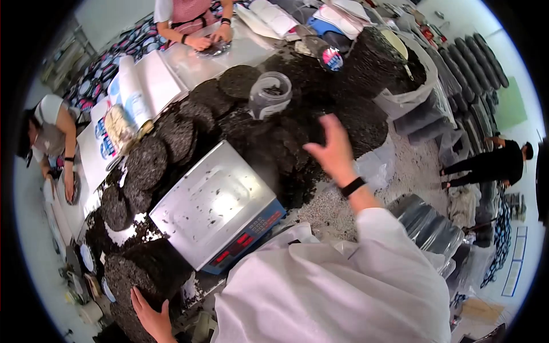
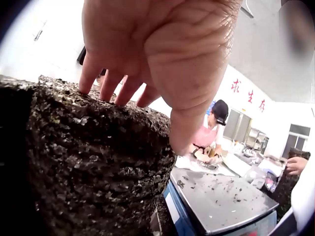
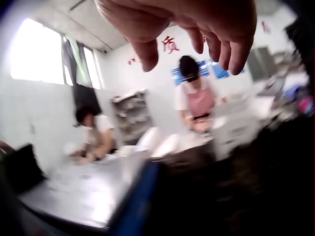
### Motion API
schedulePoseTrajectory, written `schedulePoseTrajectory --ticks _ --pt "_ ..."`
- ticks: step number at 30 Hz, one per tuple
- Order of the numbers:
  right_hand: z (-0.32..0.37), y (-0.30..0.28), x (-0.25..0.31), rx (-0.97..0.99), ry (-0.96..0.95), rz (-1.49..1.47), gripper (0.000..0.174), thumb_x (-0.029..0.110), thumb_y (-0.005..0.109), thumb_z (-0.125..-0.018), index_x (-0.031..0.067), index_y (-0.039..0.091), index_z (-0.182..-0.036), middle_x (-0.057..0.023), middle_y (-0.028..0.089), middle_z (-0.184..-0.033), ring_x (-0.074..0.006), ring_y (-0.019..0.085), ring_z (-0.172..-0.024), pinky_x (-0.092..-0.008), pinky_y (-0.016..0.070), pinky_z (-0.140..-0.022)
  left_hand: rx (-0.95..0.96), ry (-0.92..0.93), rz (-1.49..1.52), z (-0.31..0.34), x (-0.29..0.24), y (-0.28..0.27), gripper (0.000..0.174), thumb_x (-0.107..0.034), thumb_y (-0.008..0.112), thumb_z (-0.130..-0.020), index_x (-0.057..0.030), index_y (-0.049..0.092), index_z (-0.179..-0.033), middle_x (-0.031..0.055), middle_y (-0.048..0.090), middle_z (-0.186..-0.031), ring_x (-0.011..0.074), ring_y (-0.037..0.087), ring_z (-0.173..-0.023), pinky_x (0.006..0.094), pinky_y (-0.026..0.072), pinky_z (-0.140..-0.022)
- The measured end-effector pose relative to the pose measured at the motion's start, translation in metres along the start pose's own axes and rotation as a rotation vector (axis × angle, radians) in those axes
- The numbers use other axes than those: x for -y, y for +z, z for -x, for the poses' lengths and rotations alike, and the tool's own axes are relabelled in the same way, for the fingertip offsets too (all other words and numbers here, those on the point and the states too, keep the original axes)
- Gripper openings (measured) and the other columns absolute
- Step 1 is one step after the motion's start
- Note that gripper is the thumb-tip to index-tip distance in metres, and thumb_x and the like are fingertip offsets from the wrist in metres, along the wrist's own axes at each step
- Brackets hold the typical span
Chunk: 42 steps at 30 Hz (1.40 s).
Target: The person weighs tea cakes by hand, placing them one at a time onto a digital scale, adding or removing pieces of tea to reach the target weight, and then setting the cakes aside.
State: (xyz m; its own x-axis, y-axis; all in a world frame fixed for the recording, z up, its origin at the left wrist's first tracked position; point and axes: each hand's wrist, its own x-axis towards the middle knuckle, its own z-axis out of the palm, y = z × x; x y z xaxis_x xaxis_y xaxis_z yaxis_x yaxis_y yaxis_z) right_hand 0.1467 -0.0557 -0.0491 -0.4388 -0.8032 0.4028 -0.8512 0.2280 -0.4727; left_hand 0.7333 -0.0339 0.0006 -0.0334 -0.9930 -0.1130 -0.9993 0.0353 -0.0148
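My left hand (image 1: 151, 315) rests on a thick stack of dark, flaky round sheets (image 1: 128, 280) at the lower left; in the left wrist view the fingers lie across the stack's top (image 2: 98, 142), thumb at its side. My right hand (image 1: 336, 150) is in the air over the dark heap, fingers spread, holding nothing. In the right wrist view the hand (image 3: 192, 24) hangs with its fingers apart. Between the hands stands a scale with a flake-strewn metal plate (image 1: 214, 203) and red digits. Beyond it is a clear plastic jar (image 1: 270, 96) on the dark material.
Smaller dark round stacks (image 1: 146, 163) line the scale's far left side. A large white bag (image 1: 426, 86) of dark material stands at the back right. Two people work across the table and at the left; another person (image 1: 492, 160) stands at the right. Wrapped dark rolls (image 1: 432, 228) lie near my right arm.
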Motion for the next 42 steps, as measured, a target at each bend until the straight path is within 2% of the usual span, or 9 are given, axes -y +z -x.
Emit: schedulePoseTrajectory --ticks 7,14,18,20,28,32,34,36,42 --pt "0.010 -0.055 -0.178 0.277 0.116 0.554 0.078 0.044 0.075 -0.069 0.0083 0.046 -0.132 -0.0205 0.047 -0.135 -0.0365 0.043 -0.124 -0.0424 0.0378 -0.102 0.064 -0.087 -0.068 -0.006 -0.005 -0.002 0.070 -0.019 0.067 -0.084 -0.0126 0.031 -0.144 0.0118 0.032 -0.146 0.0335 0.034 -0.132 0.0458 0.0411 -0.102" --pt "0.011 -0.068 -0.182 0.190 0.115 0.307 0.045 0.015 0.062 -0.081 0.0074 0.055 -0.125 -0.0128 0.060 -0.122 -0.0320 0.054 -0.114 -0.0378 0.0425 -0.097 0.049 -0.036 -0.131 -0.008 0.005 0.009 0.061 -0.010 0.057 -0.088 -0.0120 0.032 -0.144 0.0130 0.034 -0.145 0.0332 0.036 -0.131 0.0452 0.0405 -0.103" --pt "0.006 -0.083 -0.159 -0.423 0.486 -0.406 0.026 0.007 0.054 -0.089 -0.0015 0.057 -0.114 -0.0138 0.064 -0.111 -0.0266 0.061 -0.104 -0.0384 0.0477 -0.090 -0.052 -0.255 -0.137 -0.009 -0.019 0.021 0.065 0.001 0.057 -0.084 -0.0101 0.033 -0.143 0.0139 0.036 -0.144 0.0330 0.039 -0.129 0.0430 0.0417 -0.100" --pt "0.016 -0.093 -0.115 -0.469 0.528 -1.413 0.032 0.009 0.054 -0.091 -0.0009 0.053 -0.121 -0.0109 0.060 -0.121 -0.0247 0.059 -0.107 -0.0381 0.0446 -0.096 -0.078 -0.246 -0.130 -0.008 -0.011 0.025 0.067 0.004 0.058 -0.083 -0.0095 0.032 -0.143 0.0135 0.036 -0.145 0.0325 0.039 -0.130 0.0429 0.0434 -0.098" --pt "0.070 -0.017 0.034 0.096 0.709 -2.030 0.037 0.008 0.054 -0.092 0.0024 0.047 -0.128 -0.0089 0.055 -0.127 -0.0268 0.053 -0.116 -0.0419 0.0392 -0.103 -0.322 -0.084 0.200 -0.010 0.013 0.035 0.063 0.011 0.052 -0.074 -0.0023 0.043 -0.135 0.0178 0.048 -0.135 0.0342 0.043 -0.126 0.0382 0.0337 -0.106" --pt "0.080 0.019 0.096 0.342 0.611 -1.424 0.044 0.004 0.056 -0.088 0.0061 0.045 -0.131 -0.0109 0.053 -0.129 -0.0288 0.050 -0.120 -0.0420 0.0390 -0.103 -0.479 -0.157 0.359 0.002 0.010 0.005 0.059 0.010 0.049 -0.077 -0.0022 0.045 -0.134 0.0179 0.049 -0.134 0.0344 0.045 -0.125 0.0368 0.0339 -0.105" --pt "0.086 0.040 0.126 0.471 -0.425 -0.464 0.048 0.008 0.063 -0.082 0.0035 0.049 -0.127 -0.0136 0.049 -0.132 -0.0314 0.046 -0.123 -0.0447 0.0358 -0.104 -0.570 -0.204 0.389 0.011 0.009 -0.016 0.057 0.010 0.048 -0.079 -0.0020 0.046 -0.134 0.0176 0.050 -0.133 0.0339 0.046 -0.124 0.0360 0.0344 -0.104" --pt "0.111 0.081 0.141 0.622 -0.728 -0.089 0.058 0.013 0.068 -0.076 0.0050 0.048 -0.129 -0.0147 0.045 -0.136 -0.0318 0.039 -0.129 -0.0465 0.0289 -0.108 -0.764 -0.232 0.574 0.020 0.013 -0.028 0.047 0.005 0.048 -0.087 -0.0019 0.047 -0.133 0.0155 0.053 -0.132 0.0305 0.050 -0.120 0.0342 0.0359 -0.102" --pt "0.127 0.069 0.131 0.607 -0.566 -0.129 0.049 0.016 0.061 -0.082 0.0064 0.049 -0.129 -0.0144 0.043 -0.139 -0.0298 0.034 -0.133 -0.0473 0.0209 -0.113 -1.027 -0.449 1.250 0.041 0.011 -0.021 0.043 -0.018 0.059 -0.092 0.0003 0.049 -0.130 0.0210 0.059 -0.112 0.0234 0.056 -0.099 0.0352 0.0433 -0.087"
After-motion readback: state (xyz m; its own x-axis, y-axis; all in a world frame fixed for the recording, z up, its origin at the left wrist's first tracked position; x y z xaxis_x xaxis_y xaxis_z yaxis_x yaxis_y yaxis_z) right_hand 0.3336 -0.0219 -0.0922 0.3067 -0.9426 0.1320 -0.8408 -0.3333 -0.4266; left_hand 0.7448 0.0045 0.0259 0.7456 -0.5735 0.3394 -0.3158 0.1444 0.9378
